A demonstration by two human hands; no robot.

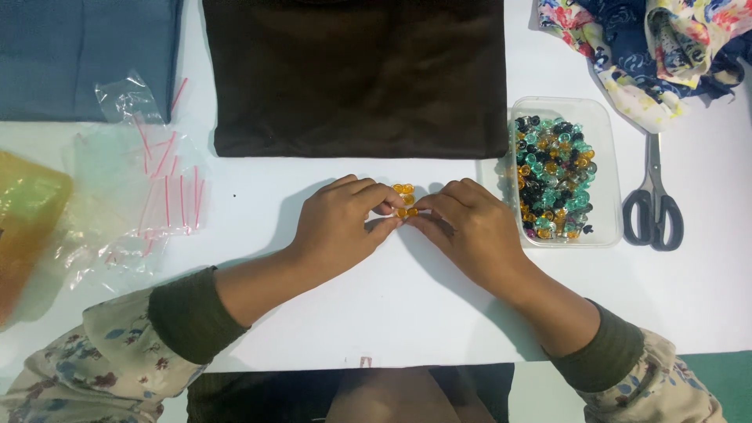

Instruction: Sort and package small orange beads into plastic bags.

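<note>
At the far left edge lies a translucent amber plastic piece [27,223], and beside it a loose pile of small clear zip bags with red strips [153,180], below a folded blue-grey cloth [86,55]. On the white table [392,313], the left hand [341,223] rests with thumb and forefinger pinched narrow on a short cluster of small amber glass beads [404,200]. The beads sit right at its fingertips, in the gap between both hands, just below a dark brown folded cloth [356,74]. The right hand [470,227] meets them from the other side, its fingers likewise closed tight on the same cluster. Just beside that hand stands a clear rectangular plastic tub [607,168] filled with mixed amber, teal and black beads [552,176]. Further right lie grey-handled scissors [652,204], blades pointing away, near a crumpled floral fabric [658,47].
</note>
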